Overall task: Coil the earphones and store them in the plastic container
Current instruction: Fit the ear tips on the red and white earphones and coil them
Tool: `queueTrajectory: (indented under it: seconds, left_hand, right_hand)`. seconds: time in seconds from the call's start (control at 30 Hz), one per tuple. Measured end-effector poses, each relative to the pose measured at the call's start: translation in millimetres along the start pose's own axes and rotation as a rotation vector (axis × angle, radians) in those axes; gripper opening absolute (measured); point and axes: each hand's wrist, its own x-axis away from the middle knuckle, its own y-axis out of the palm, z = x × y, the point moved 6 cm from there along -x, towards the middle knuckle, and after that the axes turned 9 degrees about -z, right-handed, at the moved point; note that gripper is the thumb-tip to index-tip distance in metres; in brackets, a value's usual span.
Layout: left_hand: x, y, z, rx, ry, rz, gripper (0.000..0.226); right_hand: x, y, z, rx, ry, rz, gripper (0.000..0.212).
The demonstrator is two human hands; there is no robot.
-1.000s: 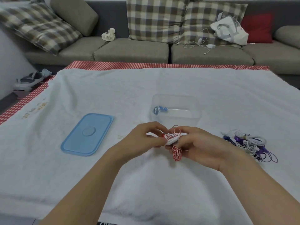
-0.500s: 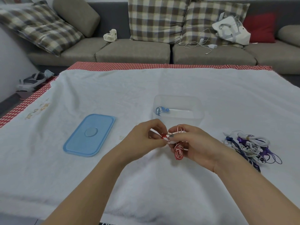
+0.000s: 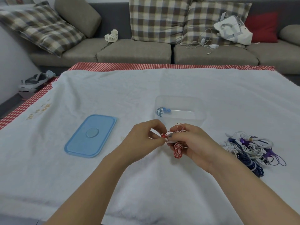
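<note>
Pinching a red earbud [image 3: 163, 135], the left hand [image 3: 142, 140] is met by the right hand [image 3: 193, 143], which half hides the gripped red-and-white cord [image 3: 178, 149] at frame centre.

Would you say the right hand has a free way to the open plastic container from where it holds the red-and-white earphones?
Probably yes: the right hand grips the red-and-white earphones just in front of the plastic container, whose blue lid lies off to the left, and nothing stands between them.

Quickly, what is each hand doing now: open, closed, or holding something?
Left hand: closed, pinching the red earbud.
Right hand: closed, holding the coiled red-and-white earphones.
</note>
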Motion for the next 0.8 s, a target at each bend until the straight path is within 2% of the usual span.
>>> queueTrajectory:
  seconds: [0.2,0.37,0.5,0.67,0.8]
  left_hand:
    - [3,-3,4,-0.039,0.045,0.062,0.022]
    - [3,-4,8,-0.073,0.121,0.084,0.020]
    - [3,-7,4,-0.002,0.056,0.110,0.016]
    - [3,-8,-1,0.045,0.021,0.091,0.020]
    - [3,-9,-2,0.066,0.010,0.077,0.019]
  right_hand:
    - [-5,8,4,-0.072,0.023,-0.017,0.034]
    - [-6,15,5,-0.050,0.029,-0.051,0.025]
    - [-5,17,3,-0.007,0.020,-0.068,0.021]
    - [-6,10,2,0.051,-0.018,-0.001,0.009]
    - [-8,7,0,0.072,-0.053,0.027,0.012]
